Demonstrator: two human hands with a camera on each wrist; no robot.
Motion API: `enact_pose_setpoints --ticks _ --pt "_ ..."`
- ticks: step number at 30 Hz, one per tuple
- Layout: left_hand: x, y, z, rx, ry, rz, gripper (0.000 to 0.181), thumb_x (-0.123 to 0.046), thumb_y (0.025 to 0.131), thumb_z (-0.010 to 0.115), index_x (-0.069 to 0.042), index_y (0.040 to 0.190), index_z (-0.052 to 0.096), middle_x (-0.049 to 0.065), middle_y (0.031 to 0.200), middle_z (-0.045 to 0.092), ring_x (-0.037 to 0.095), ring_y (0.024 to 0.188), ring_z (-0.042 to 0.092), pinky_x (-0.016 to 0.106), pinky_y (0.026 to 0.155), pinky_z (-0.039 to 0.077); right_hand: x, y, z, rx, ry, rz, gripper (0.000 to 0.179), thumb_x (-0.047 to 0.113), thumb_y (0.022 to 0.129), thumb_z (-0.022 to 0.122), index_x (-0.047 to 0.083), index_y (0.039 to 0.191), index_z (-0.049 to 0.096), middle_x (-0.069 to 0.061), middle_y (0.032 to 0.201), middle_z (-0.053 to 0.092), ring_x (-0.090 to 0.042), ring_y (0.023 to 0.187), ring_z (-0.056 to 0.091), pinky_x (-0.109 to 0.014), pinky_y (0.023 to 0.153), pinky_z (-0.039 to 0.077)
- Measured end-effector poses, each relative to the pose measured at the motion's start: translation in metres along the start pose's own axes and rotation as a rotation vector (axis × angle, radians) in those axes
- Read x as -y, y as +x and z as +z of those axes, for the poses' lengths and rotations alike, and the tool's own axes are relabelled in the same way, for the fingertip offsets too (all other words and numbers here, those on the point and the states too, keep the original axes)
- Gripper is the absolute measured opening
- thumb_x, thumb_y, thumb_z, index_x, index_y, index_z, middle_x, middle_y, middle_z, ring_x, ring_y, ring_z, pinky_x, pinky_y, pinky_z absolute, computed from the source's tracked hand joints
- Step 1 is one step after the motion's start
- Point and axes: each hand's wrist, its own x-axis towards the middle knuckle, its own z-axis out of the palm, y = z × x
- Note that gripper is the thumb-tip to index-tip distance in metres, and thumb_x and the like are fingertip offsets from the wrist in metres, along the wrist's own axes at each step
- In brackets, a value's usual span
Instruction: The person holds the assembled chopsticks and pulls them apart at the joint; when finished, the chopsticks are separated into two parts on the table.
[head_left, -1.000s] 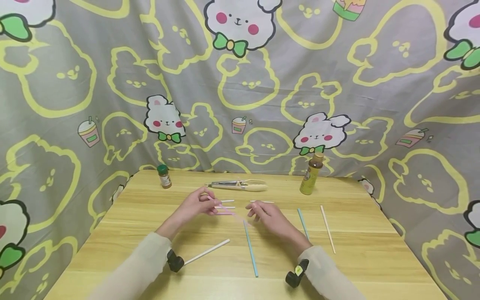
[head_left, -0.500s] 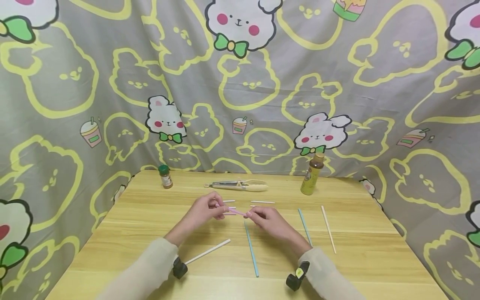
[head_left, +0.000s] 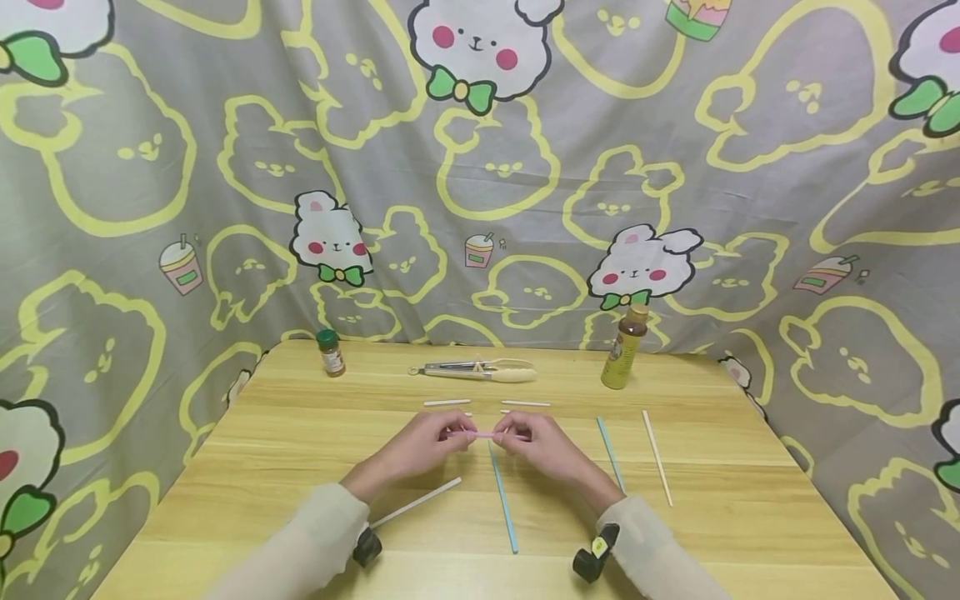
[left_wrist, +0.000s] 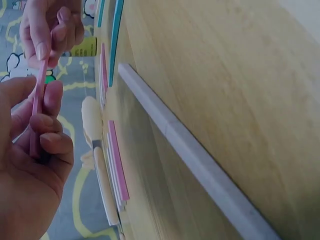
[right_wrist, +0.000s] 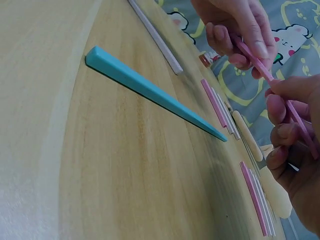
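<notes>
Currently in hand: one pink stick (right_wrist: pixel 261 66), raised above the counter (head_left: pixel 750 517) on the near side of the tongs (head_left: pixel 483 376). Left hand (head_left: pixel 423 446): fingers curled, pinching one part of it. Right hand (head_left: pixel 551 450): fingers curled round the other part, a short bare length between them.

Before the tongs' handle: left group (right_wrist: pixel 214 103), one pink and some pale sticks, side by side. Before the tongs' tips: right group (right_wrist: pixel 253 198), similar. Nearer the person than the tongs: blue stick (head_left: pixel 502 498) and white stick (head_left: pixel 417 502). Left of the tongs: jar (head_left: pixel 330 354). Right: bottle (head_left: pixel 624 354).

Step, as judged: straightening or inspecting a single stick two-handed, with nothing being set down yet. Next move, as judged: calls for one hand to ease off while the other keeps the stick steady, clear of both groups.
</notes>
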Motion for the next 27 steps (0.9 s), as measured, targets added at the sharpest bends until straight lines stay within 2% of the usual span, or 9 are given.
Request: enact_pose_setpoints --ticks 4,10,16,22,27 --pt "-0.002 0.001 0.003 0.014 0.023 0.002 0.028 -0.030 0.114 0.061 -0.008 0.115 0.077 0.003 0.090 0.075 0.004 0.067 0.047 0.022 0.061 0.041 0.001 -0.001 0.000 0.004 -0.002 0.001 0.012 0.026 0.106 0.073 0.015 0.109 0.076 0.007 0.080 0.063 -0.004 0.068 0.049 -0.021 0.063 0.040" --pt "-0.005 0.002 0.006 0.008 0.039 0.003 0.018 -0.026 0.111 0.066 -0.012 0.113 0.077 -0.006 0.095 0.073 0.005 0.071 0.053 0.023 0.064 0.046 0.001 -0.002 -0.001 -0.008 -0.033 0.000 0.007 0.026 0.104 0.076 0.019 0.106 0.076 0.007 0.087 0.067 -0.007 0.074 0.056 -0.022 0.068 0.045" --pt "-0.010 0.002 0.010 -0.002 0.045 0.020 0.011 -0.021 0.109 0.069 -0.012 0.111 0.074 -0.004 0.098 0.074 0.006 0.068 0.051 0.024 0.062 0.046 0.003 -0.002 -0.002 -0.026 -0.088 -0.029 0.008 0.029 0.103 0.076 0.021 0.103 0.076 0.008 0.088 0.069 -0.006 0.072 0.054 -0.022 0.067 0.045" --pt "-0.011 0.002 0.015 -0.049 0.109 0.064 0.015 -0.026 0.110 0.068 -0.013 0.110 0.076 -0.004 0.105 0.077 0.006 0.078 0.058 0.026 0.073 0.052 0.001 -0.002 -0.002 -0.032 -0.204 -0.144 0.009 0.027 0.106 0.074 0.020 0.105 0.079 0.010 0.098 0.074 -0.001 0.071 0.050 -0.021 0.067 0.046" --pt "-0.013 0.001 0.018 -0.066 0.172 0.079 0.016 -0.025 0.111 0.066 -0.014 0.110 0.075 -0.004 0.106 0.077 0.004 0.083 0.060 0.026 0.077 0.054 -0.001 -0.003 -0.002 -0.044 -0.267 -0.223 0.012 0.028 0.107 0.073 0.018 0.104 0.079 0.010 0.088 0.069 0.002 0.067 0.044 -0.020 0.063 0.042"
